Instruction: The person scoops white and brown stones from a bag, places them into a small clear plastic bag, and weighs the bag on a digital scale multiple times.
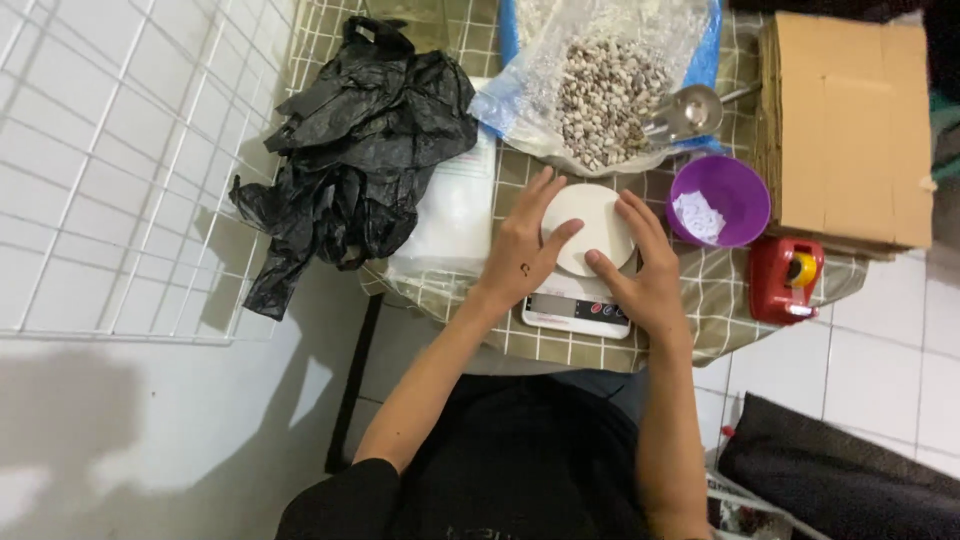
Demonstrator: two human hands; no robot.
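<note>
Both forearms reach forward from the black-clad lap at the bottom of the head view and meet over a small white scale at the near edge of the checked tablecloth. On the scale's platform sits a round white disc, a lid or shallow dish, I cannot tell which. Left hand lies half open against the disc's left rim, fingers spread forward and thumb laid across its top; right hand cups the right rim, equally loose, index finger resting on the near edge. Neither hand closes round the disc; they steady it from both sides, seemingly to centre it on the platform, and the grey display below stays uncovered. Just beyond the disc a clear bag of speckled beans lies open towards the person, with a metal scoop at its mouth, handle pointing right, within easy reach of the right hand. Right of the scale stands a purple bowl holding scraps of white paper, and beside it a red tape dispenser near the table's edge. Flattened cardboard is stacked at far right. To the left, crumpled black bags lie heaped partly over a white packet, against a white wire grid.
</note>
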